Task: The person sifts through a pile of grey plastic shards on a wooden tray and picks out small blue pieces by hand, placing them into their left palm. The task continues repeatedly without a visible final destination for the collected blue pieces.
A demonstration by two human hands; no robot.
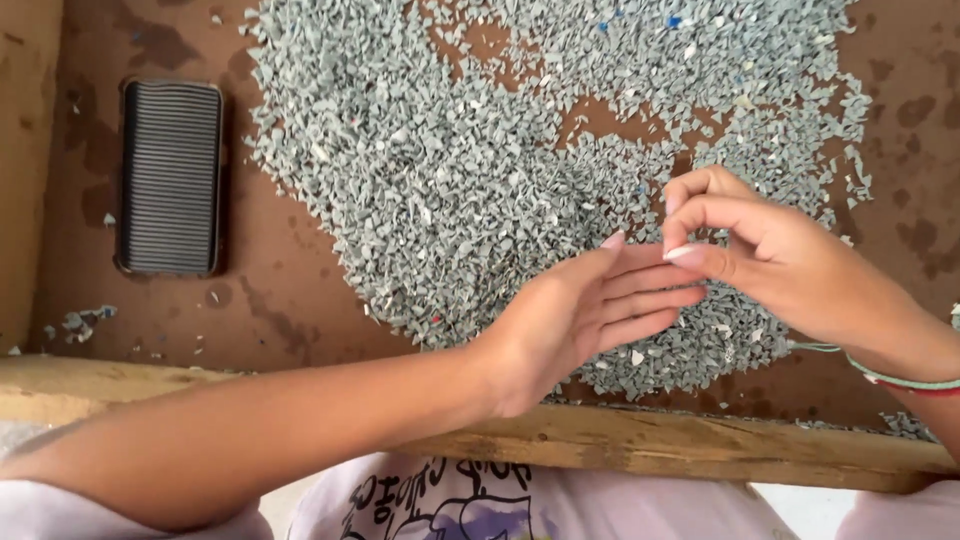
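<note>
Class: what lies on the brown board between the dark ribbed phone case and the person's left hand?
Head view: grey plastic chips, between phone case and left hand.

Matt grey plastic chips (pixel 450 180) cover a stained brown board (pixel 290 300), edged by rough wood (pixel 650 440); ribbed black case (pixel 170 177).

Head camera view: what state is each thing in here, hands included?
Grey plastic flakes: spread loose in a thin heap, bare patches between.
Phone: face down, ribbed case up, apart from the flakes.
Left hand: open, flat, palm up.
Right hand: fingers pinched; contents not visible.
Wooden rail: flakes against it.
</note>
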